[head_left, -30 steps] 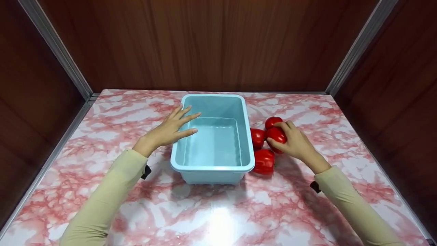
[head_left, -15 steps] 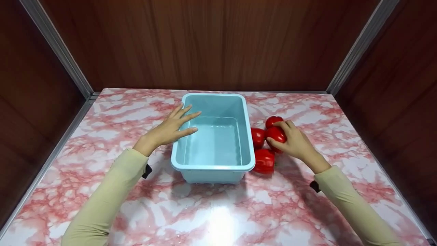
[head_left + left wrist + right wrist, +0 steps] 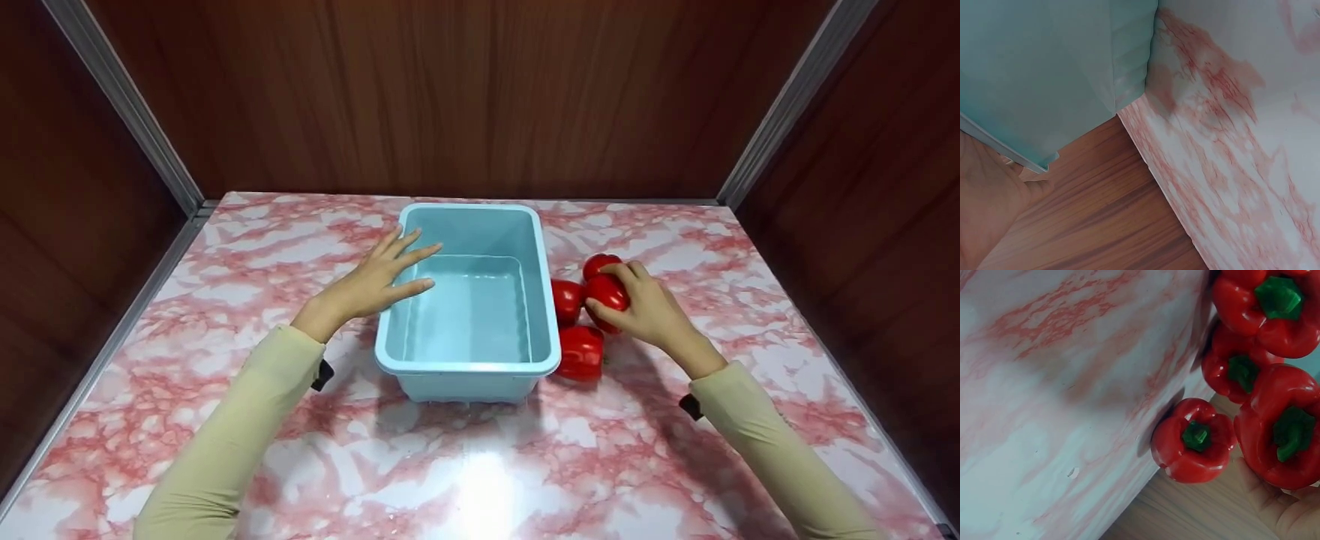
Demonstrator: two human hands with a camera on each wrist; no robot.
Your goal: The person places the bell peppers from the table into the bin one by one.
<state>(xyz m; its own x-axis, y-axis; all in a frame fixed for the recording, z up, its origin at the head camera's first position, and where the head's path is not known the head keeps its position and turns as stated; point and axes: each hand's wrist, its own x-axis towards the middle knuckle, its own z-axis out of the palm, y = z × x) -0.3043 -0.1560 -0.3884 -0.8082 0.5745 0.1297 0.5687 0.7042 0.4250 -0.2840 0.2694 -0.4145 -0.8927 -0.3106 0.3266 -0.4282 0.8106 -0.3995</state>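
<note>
We judge the step in hand to be the pick-up of one red pepper [image 3: 606,292] from the cluster lying on the worktop [image 3: 480,465] at 3 o'clock of the pale blue tub [image 3: 541,358]. Our right hand [image 3: 651,313] has its grip closed round that pepper, fingers over the top and thumb low on its near side. It sits in the middle of the group: one pepper [image 3: 598,265] at its 12 o'clock, one [image 3: 565,300] at its 9 o'clock against the tub wall, and one [image 3: 580,352] at 7 o'clock.

Our left hand [image 3: 371,285] lies open, fingers straight, resting on the tub's left rim and holding nothing.

The next move, as we read it, calls for a clean lift straight up, since the neighbours crowd close and could roll, then a carry towards 9 o'clock over the rim.

Hard to make out: whether the gripped pepper has left the worktop. In the right wrist view only the fingertips [image 3: 1275,506] show under the held pepper [image 3: 1283,433]. The left wrist view shows merely the tub's wall [image 3: 1044,73] and a slice of palm.
</note>
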